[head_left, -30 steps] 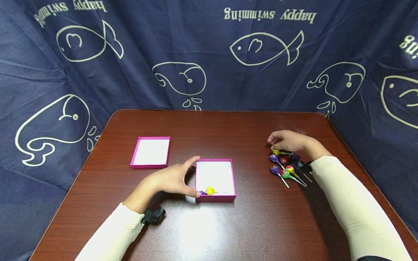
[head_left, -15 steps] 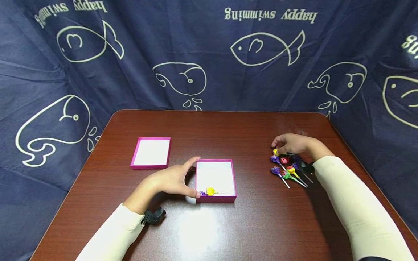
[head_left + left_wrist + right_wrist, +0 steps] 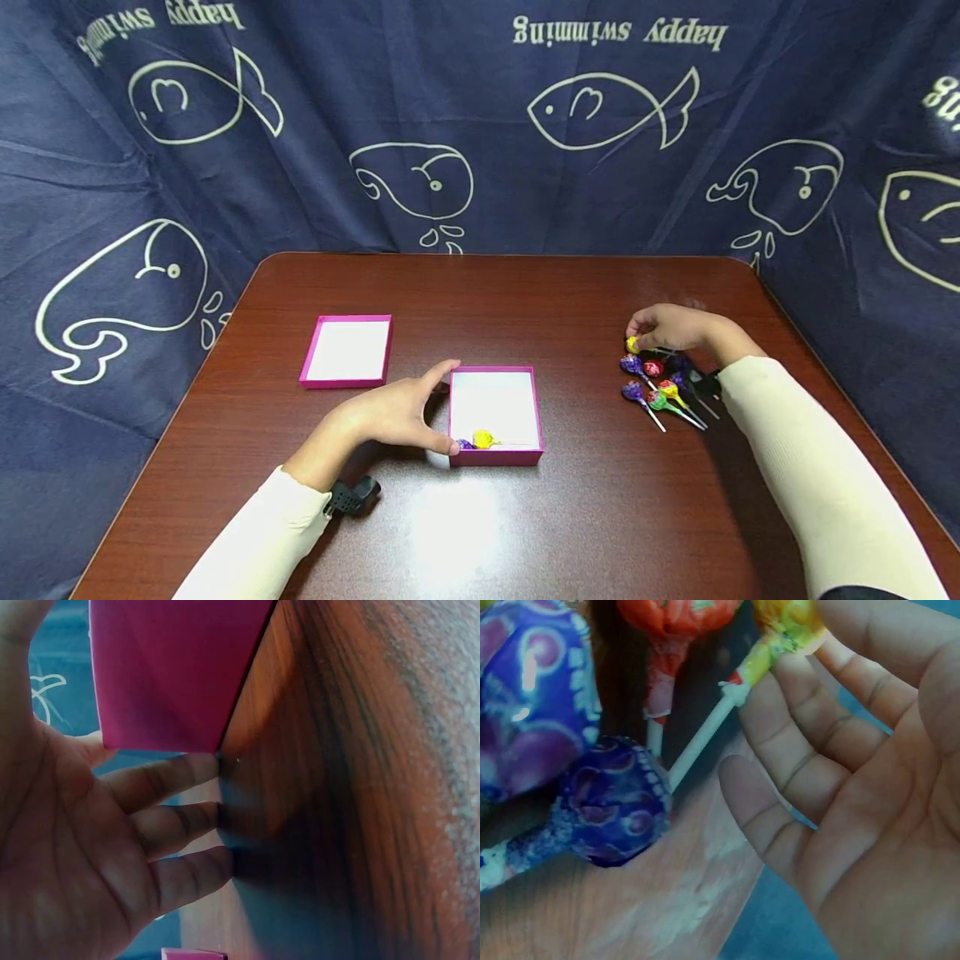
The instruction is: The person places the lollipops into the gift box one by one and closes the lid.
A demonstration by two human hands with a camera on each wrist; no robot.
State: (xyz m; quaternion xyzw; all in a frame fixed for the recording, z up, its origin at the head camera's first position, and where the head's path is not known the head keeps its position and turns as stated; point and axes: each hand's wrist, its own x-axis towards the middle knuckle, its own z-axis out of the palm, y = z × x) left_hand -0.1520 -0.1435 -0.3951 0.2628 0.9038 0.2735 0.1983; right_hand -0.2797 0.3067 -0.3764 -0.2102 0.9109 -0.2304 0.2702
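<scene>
My left hand is spread along the left side of an open pink box, thumb at the near corner and index finger at the far one. In the left wrist view its other fingers extend fairly straight beside the pink wall, tips at the tabletop. A yellow-wrapped lollipop and a purple one lie in the box along its near wall. At the right, my right hand pinches the head of another yellow lollipop between thumb and fingers; its white stick points down toward the other lollipops.
Below the right hand lie several loose lollipops, among them purple, red and green ones. A shallow pink-rimmed lid lies at the back left. Dark blue cloth surrounds the brown table.
My right hand has shifted slightly right and come down onto the yellow lollipop, its thumb and fingers closing on the head. The left hand and the box keep their places.
</scene>
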